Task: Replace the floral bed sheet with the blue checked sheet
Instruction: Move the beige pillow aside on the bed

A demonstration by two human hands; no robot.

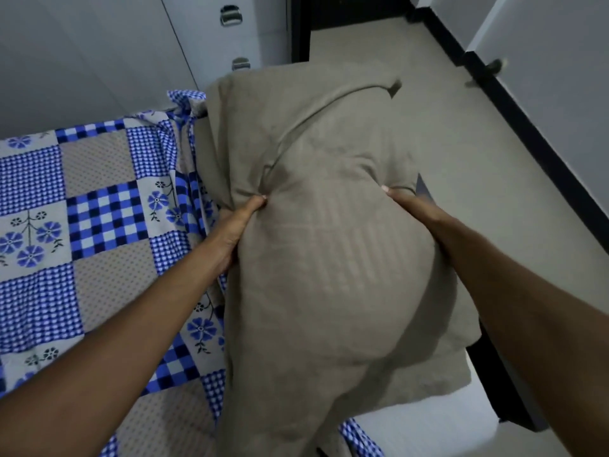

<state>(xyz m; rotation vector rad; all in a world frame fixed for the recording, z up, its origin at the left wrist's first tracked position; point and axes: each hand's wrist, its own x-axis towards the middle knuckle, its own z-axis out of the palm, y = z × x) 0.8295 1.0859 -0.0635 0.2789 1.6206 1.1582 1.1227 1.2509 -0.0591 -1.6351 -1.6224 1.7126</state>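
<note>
At the bed's outer edge, head view. Both hands hold a bulky beige bedding bundle [329, 258] above the mattress side; pillow or folded quilt, cannot tell which. Left hand [230, 232] grips its left flank and right hand [408, 206] its right flank. The thumbs dig into the cloth and pucker it. The fingers themselves are hidden behind the bulk, judged clamped on it.

Step in hand, as I read it: clearing the bedding off so the sheet can be worked.
- Carry it well clear of the sheet so no trailing corner snags the folds.
- Set it down somewhere off the bed.

The blue-and-white patchwork sheet with check squares and flower motifs [99, 209] lies across the bed to the left. Its near edge is rucked into folds just beside the bundle. It shows both checks and flowers, so I cannot say which of the two sheets it is. A strip of bare white mattress [421, 427] shows at lower right.

Materials:
- Bundle: soft, puffy, matte, with faint woven stripes and a piped seam; it sags under its own weight.
- Sheet: thin printed cotton-like cloth that creases readily.
- Pale smooth floor [428, 110] beyond.
- White cupboard doors with metal handles [230, 16].
</note>
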